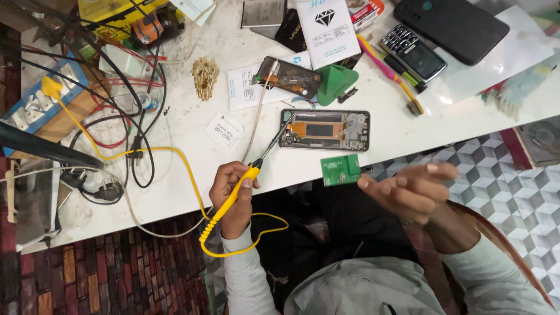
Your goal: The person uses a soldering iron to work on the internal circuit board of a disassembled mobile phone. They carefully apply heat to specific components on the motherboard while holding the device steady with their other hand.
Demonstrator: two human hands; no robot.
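Note:
My left hand (230, 189) grips a yellow-handled soldering iron (239, 189). Its dark tip reaches up and right to the left end of an opened phone (324, 130), which lies flat on the white table (181, 175) with its orange insides showing. My right hand (408, 189), slightly blurred, hovers off the table's front edge with fingers spread. Its fingertips pinch the right edge of a small green circuit board (340, 170), held just below the opened phone.
A second opened phone (290, 77), a green triangular pick (335, 81), a white card box (326, 29), a keypad phone (413, 51), a toothbrush (389, 71) and a black phone (450, 26) lie behind. At left are a power strip (41, 105), tangled cables and the iron's yellow cord (175, 153).

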